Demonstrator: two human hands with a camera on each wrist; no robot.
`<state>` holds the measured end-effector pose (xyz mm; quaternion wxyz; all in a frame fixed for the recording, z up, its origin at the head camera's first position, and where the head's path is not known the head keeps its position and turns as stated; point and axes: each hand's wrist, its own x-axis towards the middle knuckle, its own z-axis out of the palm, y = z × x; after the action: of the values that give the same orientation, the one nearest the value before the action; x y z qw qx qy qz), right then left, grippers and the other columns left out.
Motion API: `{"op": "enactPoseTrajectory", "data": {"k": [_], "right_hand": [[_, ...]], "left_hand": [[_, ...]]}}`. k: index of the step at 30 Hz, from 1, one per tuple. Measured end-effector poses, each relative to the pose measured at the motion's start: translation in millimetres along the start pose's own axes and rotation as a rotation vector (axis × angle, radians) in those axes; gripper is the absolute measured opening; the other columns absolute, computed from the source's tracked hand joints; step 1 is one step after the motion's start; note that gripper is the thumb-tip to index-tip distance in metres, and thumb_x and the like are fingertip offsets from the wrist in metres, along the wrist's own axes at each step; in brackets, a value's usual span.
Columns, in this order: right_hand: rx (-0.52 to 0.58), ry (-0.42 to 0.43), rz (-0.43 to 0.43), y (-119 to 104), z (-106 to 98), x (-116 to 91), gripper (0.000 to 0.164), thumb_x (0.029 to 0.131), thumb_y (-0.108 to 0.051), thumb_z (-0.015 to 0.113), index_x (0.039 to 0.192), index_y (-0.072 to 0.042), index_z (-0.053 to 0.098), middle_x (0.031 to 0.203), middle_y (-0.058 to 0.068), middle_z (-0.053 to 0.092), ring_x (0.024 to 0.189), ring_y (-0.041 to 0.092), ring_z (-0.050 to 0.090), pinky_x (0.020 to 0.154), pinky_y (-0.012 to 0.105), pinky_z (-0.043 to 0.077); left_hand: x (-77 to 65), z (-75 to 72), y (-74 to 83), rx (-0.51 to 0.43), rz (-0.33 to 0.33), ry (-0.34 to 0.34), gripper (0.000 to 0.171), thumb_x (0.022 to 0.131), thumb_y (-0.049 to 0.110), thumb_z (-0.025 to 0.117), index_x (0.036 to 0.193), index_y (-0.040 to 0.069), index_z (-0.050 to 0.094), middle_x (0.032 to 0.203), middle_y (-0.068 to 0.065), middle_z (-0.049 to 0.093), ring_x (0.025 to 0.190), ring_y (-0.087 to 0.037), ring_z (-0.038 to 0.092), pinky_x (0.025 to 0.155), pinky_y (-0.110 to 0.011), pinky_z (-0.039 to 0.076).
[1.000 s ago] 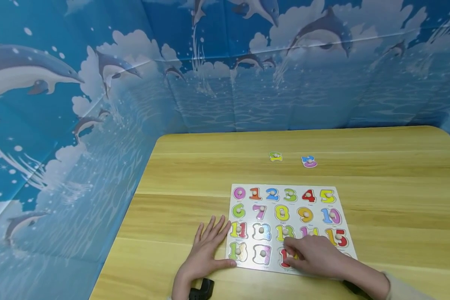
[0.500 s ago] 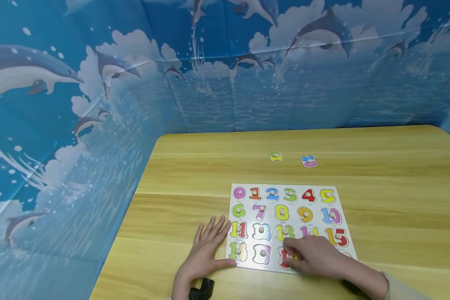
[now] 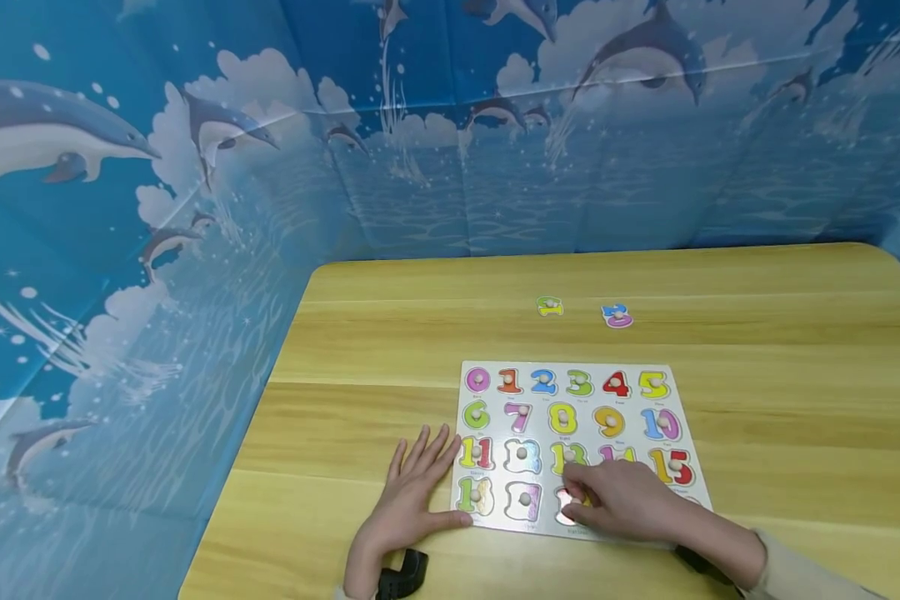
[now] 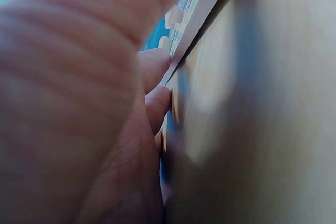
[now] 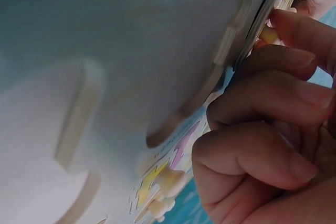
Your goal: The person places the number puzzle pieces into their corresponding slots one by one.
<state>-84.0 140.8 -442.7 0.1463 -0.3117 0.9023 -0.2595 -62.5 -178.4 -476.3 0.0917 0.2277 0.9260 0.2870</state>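
Observation:
The white number puzzle board (image 3: 540,400) lies on the table, with knobbed number pieces in its recesses. My right hand (image 3: 630,500) is over the bottom row and pinches the small knob (image 5: 269,35) of the number 18 puzzle piece (image 3: 565,506). In the right wrist view that piece looks slightly tilted at its recess; my fingers hide much of it. The other right fingers (image 5: 252,150) are curled. My left hand (image 3: 405,504) lies spread on the table, its thumb and fingertips against the board's left edge.
Two loose number pieces lie beyond the board: a green and yellow one (image 3: 550,307) and a blue and purple one (image 3: 617,316). Bare recesses (image 5: 73,124) show in the board near my right hand. A dolphin-print cloth (image 3: 420,183) surrounds the wooden table (image 3: 345,350).
The head view has shifted slightly. My right hand has moved a little to the left, and the number 18 piece now shines pinkish under it. My left hand stays against the board.

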Motion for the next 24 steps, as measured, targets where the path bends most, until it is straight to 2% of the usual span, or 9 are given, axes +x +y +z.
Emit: {"op": "enactPoseTrajectory", "data": {"k": [6, 24], "right_hand": [[-0.003, -0.03, 0.009, 1.2, -0.9, 1.9, 0.032, 0.082, -0.039, 0.072, 0.074, -0.026, 0.044, 0.055, -0.017, 0.033, 0.048, 0.0, 0.03, 0.045, 0.021, 0.019], [-0.02, -0.044, 0.031, 2.6, -0.5, 1.4, 0.034, 0.081, -0.045, 0.071, 0.074, -0.027, 0.043, 0.054, -0.016, 0.034, 0.047, 0.001, 0.032, 0.044, 0.021, 0.019]], "left_hand": [[-0.1, 0.3, -0.8, 0.006, 0.0, 0.004, 0.096, 0.077, 0.062, 0.064, 0.152, 0.018, 0.023, 0.158, -0.002, 0.011, 0.143, -0.026, -0.001, 0.11, -0.05, -0.009], [0.6, 2.1, -2.2, 0.007, -0.003, 0.002, 0.096, 0.076, 0.062, 0.064, 0.152, 0.019, 0.023, 0.158, -0.001, 0.01, 0.143, -0.025, -0.001, 0.11, -0.049, -0.009]]}}
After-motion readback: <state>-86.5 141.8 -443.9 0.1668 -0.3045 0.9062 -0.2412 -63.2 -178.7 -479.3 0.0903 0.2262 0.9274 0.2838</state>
